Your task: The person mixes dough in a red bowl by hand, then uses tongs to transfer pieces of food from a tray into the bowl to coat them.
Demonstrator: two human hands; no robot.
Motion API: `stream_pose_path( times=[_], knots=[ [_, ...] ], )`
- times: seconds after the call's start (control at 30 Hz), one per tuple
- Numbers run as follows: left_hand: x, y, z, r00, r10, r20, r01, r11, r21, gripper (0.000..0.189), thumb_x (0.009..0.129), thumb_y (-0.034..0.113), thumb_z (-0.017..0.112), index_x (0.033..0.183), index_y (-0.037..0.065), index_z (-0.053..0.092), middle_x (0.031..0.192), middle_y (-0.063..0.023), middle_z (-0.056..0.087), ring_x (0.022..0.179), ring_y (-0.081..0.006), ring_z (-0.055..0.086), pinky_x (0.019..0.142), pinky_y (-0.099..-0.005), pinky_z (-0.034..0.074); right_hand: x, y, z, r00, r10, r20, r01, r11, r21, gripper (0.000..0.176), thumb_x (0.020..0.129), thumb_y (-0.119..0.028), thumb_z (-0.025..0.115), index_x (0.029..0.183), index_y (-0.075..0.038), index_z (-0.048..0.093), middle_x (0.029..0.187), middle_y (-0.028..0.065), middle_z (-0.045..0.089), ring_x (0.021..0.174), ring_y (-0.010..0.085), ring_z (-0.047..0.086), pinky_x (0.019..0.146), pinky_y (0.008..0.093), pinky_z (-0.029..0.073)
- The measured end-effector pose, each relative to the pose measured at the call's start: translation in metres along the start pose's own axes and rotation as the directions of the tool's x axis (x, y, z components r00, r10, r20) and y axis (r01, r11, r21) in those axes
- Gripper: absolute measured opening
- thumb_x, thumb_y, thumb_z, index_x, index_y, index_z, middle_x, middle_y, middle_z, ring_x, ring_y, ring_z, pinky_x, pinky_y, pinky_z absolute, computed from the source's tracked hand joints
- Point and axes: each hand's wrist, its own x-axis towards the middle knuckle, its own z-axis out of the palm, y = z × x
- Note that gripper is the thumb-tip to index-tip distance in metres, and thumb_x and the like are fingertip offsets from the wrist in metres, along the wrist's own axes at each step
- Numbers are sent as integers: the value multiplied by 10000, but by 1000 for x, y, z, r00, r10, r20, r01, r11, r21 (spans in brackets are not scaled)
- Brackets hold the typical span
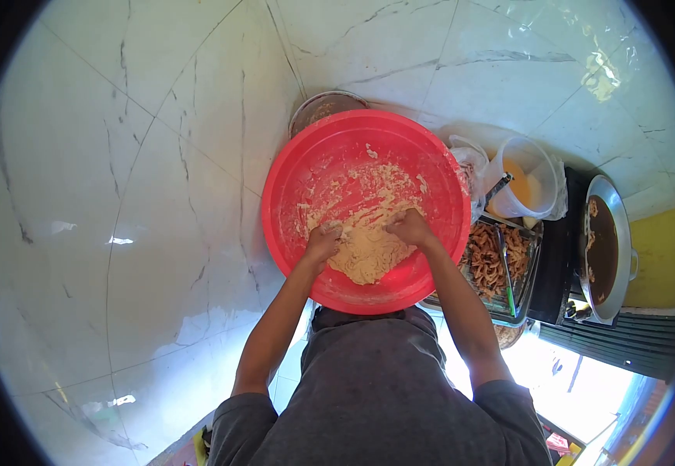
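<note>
A wide red basin stands in front of my body, holding a pale, crumbly, floury mixture. My left hand is at the left side of the heap, its fingers curled into the mixture. On the heap's right side, my right hand is also closed, with its fingertips partly hidden in the flour. Loose flour streaks the basin's floor and far wall. Whether anything lies buried under the mixture cannot be seen.
Right of the basin, a tray of fried pieces holds green-handled tongs. Behind it stands a clear plastic tub with yellow liquid. A large pan of dark oil sits farther right. Tiled walls close off the left and back.
</note>
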Motion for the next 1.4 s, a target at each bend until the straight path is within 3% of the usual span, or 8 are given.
stream_pose_path(
  times=[0.1,0.43,0.63,0.73,0.9,1.0,1.3,1.4],
  knots=[
    [6,0,3,999,25,-21,-28,990,-138,259,864,144,607,1112,75,578,954,-19,654,795,-116,615,645,-260,457,6,3,2,995,0,97,-5,999,51,189,671,-151,734,744,12,671,670,65,634,616,139,571,589,293,453],
    [33,-9,20,965,70,-252,-114,979,-167,260,833,143,646,1066,53,573,941,-29,655,791,-146,620,611,-261,456,-1,-33,14,979,174,-105,-139,949,285,102,767,-116,671,732,-22,656,677,14,594,609,98,523,560,269,421],
    [38,1,64,724,92,-684,-271,949,-159,362,818,109,631,1156,41,522,1005,-118,653,958,-245,615,874,-376,438,12,-60,59,823,411,-392,-117,798,591,90,791,-102,611,768,-16,626,707,38,577,626,136,507,580,300,420],
    [15,22,97,675,106,-731,35,984,175,347,811,169,616,1143,116,529,1026,-96,658,977,-267,615,945,-448,358,7,-83,71,742,442,-504,-110,822,559,96,793,-102,616,748,-20,594,697,41,558,626,142,499,593,311,421],
    [14,25,83,669,52,-741,-4,998,67,320,800,205,629,1092,99,553,1046,-113,642,985,-285,609,898,-433,410,31,-45,70,684,518,-513,-13,712,702,160,798,-115,625,682,-27,559,650,38,530,623,129,481,595,316,413],
    [15,29,95,655,28,-755,39,997,71,327,794,203,653,1088,94,559,1034,-116,645,957,-286,618,865,-412,436,20,-60,81,763,390,-516,-49,830,556,114,806,-100,633,736,-17,600,728,67,615,692,146,569,649,306,460],
    [23,27,92,666,188,-721,-1,968,251,335,815,219,598,1131,124,537,960,-93,672,935,-282,628,912,-507,347,21,-57,86,749,480,-456,-99,763,639,131,822,-124,591,797,-1,629,754,50,634,699,127,564,634,317,453],
    [34,28,86,669,379,-639,-116,903,414,392,788,234,617,1154,118,536,968,-96,671,943,-277,629,911,-531,345,35,-43,77,819,130,-559,103,925,365,156,831,-152,576,785,-9,616,772,91,644,703,194,596,627,336,456]
  ],
)
